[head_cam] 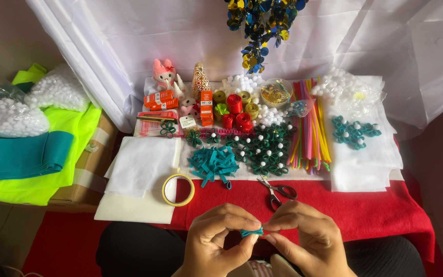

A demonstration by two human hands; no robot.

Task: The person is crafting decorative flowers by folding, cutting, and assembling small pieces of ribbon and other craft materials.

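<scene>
- Nearest the camera, the left hand (220,240) and the right hand (303,237) meet fingertip to fingertip, both pinched narrow on a small folded teal ribbon piece (252,232) held between them, above the person's lap and the near edge of the red felt cloth (375,210).
- Just beyond the hands, a pair of scissors (279,192) lies on the red felt, blades pointing away and to the left.
- To the left of the scissors, a roll of yellow tape (178,190) lies flat, half on the red felt and half on a stack of white felt sheets (142,166).
- Further back, a loose pile of teal ribbon loops (214,163) sits near the middle of the table.
- Just beside it on the right lies a cluster of dark green ribbon flowers with white bead centres (265,149).
- Right of those, a bundle of coloured pipe cleaners (309,128) runs from near to far.
- On white sheets at the right, a smaller group of teal flowers (355,132) lies near a clear bag of white pompoms (347,92).
- Toward the back stand red and gold ribbon rolls (237,110), orange boxes (160,100) and a pink toy rabbit (163,74).
- Off the table at the left, teal fabric (21,156) rests on neon yellow-green fabric (73,128).
- Behind everything hangs a white curtain (129,41).
</scene>
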